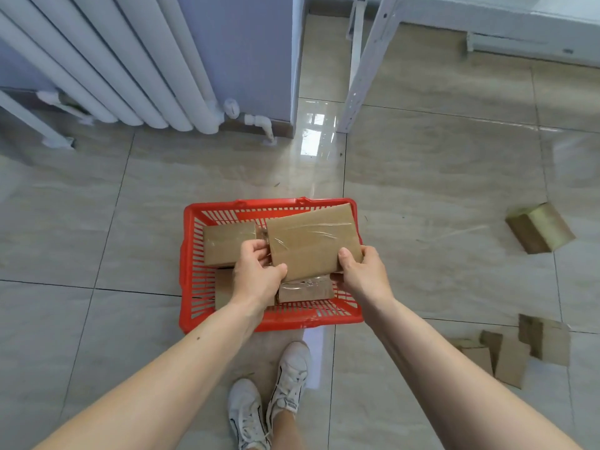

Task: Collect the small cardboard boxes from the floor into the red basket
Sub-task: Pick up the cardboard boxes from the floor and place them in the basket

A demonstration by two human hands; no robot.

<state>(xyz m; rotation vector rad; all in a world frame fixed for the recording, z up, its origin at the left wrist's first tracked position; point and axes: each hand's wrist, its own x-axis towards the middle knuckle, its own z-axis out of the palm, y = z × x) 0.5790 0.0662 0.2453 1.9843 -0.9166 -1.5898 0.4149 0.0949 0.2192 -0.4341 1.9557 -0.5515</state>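
Both bare arms reach forward and down over the red basket (194, 241), which sits on the tiled floor (97, 206) just beyond the person's white shoes (272, 397). The left hand (256, 271) grips the near left corner of a flat cardboard box (313, 243), thumb on top and fingers curled under the edge. The right hand (363, 271) clamps the near right corner the same way, thumb pressed on the top face. Both hands are closed on this one box.

The box is plain brown, sealed with clear shiny tape across its top, and tilted slightly so its far right corner sits above the basket's far rim. It is held above the basket, between the two hands.

Under it, inside the basket, lie more taped boxes: one at the far left (229, 245) and one at the near side (305, 289). On the floor to the right, well apart from the basket, lies another box (540, 228), and nearer the person three more boxes (516, 349) stand close together.
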